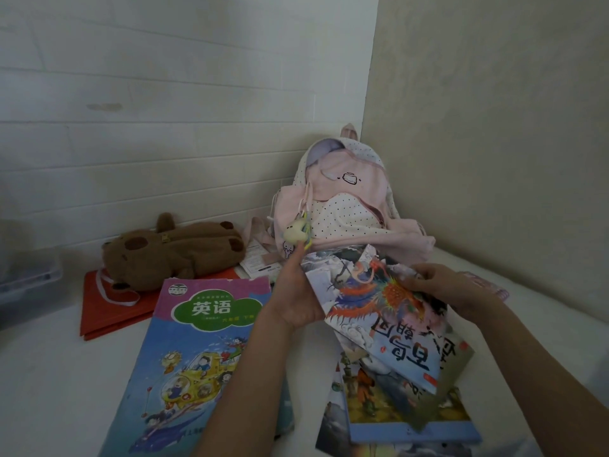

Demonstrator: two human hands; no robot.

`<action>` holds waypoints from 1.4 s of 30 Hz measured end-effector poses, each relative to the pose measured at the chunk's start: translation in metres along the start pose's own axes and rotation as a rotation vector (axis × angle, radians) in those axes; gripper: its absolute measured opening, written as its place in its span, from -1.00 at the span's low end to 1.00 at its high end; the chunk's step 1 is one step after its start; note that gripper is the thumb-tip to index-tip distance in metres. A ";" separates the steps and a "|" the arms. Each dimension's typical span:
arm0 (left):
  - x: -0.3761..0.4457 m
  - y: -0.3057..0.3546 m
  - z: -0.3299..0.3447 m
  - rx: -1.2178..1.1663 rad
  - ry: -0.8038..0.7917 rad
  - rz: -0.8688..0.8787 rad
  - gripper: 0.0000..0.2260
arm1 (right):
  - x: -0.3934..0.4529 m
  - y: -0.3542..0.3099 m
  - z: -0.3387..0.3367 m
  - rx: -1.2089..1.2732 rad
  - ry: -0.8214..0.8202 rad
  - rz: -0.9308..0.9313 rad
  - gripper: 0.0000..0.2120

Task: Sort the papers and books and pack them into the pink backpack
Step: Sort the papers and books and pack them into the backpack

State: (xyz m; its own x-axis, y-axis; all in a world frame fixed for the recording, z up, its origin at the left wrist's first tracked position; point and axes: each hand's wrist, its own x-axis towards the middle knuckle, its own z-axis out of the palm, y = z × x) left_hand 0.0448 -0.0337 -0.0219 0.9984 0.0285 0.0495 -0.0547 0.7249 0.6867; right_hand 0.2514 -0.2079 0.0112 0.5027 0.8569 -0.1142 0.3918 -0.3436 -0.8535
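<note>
The pink backpack stands upright in the corner with its top unzipped and a small plush charm hanging at its front. My left hand grips the left edge of a thin picture book with a dragon cover. My right hand pinches the same book's far right edge. The book is tilted above a loose pile of picture books. A large blue English textbook lies flat to the left, under my left forearm.
A brown plush capybara bag lies on a red folder at the left. A printed paper sheet sits beside the backpack. A clear plastic box is at the far left. Walls close off the back and right.
</note>
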 end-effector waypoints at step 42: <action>0.006 0.006 0.003 0.064 0.509 0.597 -0.58 | 0.031 -0.054 0.102 0.964 0.751 0.035 -0.51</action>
State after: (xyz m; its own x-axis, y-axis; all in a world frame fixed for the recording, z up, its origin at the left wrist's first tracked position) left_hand 0.0508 -0.0317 -0.0155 0.6837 0.7235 0.0959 -0.5699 0.4472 0.6894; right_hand 0.1678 -0.1239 0.0017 0.9465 0.3086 -0.0947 -0.2019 0.3371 -0.9196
